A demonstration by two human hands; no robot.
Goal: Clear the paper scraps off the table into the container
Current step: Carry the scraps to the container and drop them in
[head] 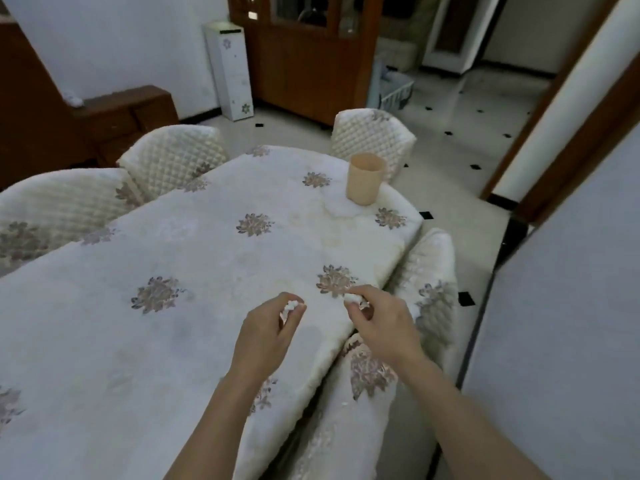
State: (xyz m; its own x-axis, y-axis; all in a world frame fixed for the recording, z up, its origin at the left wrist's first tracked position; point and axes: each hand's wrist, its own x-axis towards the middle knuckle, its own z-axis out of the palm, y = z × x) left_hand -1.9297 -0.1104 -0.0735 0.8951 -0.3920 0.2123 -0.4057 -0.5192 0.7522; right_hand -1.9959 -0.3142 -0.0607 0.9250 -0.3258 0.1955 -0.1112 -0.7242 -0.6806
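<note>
- Head view: a table (145, 341) under a white cloth with floral motifs is recorded. Quilted chairs (173, 157) are set along its left edge, far end and right edge.
- Container (366, 183): a beige, open-topped cup is seen standing upright near the far right corner of the table, well apart from both hands.
- Left hand (266, 329): it is held over the table, near the right edge. A crumpled white paper scrap (292, 304) is pinched between thumb and fingertips, with the other fingers curled in.
- Right hand (379, 323): it is positioned at the right edge of the table, just beside the left hand. A second scrap (352, 298), also white, is gripped at the fingertips, next to a floral motif of the cloth.
- Whether either scrap touches the cloth cannot be told.
- Both forearms are seen bare, entering from the near edge.
</note>
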